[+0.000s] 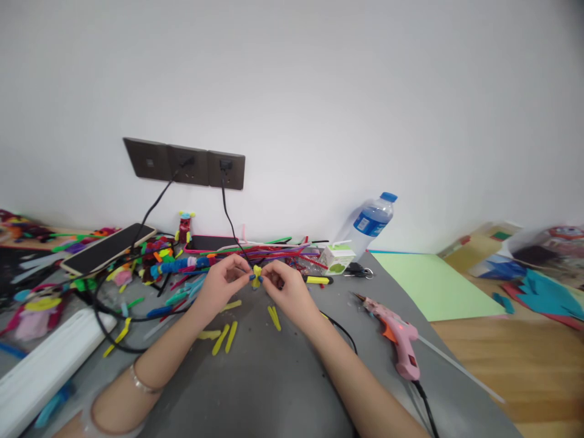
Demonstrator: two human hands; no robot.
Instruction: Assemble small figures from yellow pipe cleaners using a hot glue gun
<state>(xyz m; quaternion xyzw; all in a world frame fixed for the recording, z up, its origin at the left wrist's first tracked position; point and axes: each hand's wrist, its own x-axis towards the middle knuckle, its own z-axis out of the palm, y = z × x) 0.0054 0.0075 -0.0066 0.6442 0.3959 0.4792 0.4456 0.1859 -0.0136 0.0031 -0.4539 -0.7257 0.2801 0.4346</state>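
Observation:
Between my two hands, above the grey table, is a small yellow piece of bent pipe cleaner (257,275). The fingertips of my left hand (228,280) pinch its left side. On the other side, my right hand (285,286) pinches it with thumb and forefinger. Its lower part is partly hidden by the fingers. Short yellow pipe cleaner pieces (221,339) lie on the table below my left hand, and a folded yellow pair (274,318) lies under my right hand.
A pink glue gun (396,340) lies at right with its cord. Behind stand a water bottle (371,222) and a drink carton (337,258). Pipe cleaners, a phone (107,246), fuzzy dolls (41,310) and a white bar (50,359) crowd the left. Black cords (146,213) run to wall sockets.

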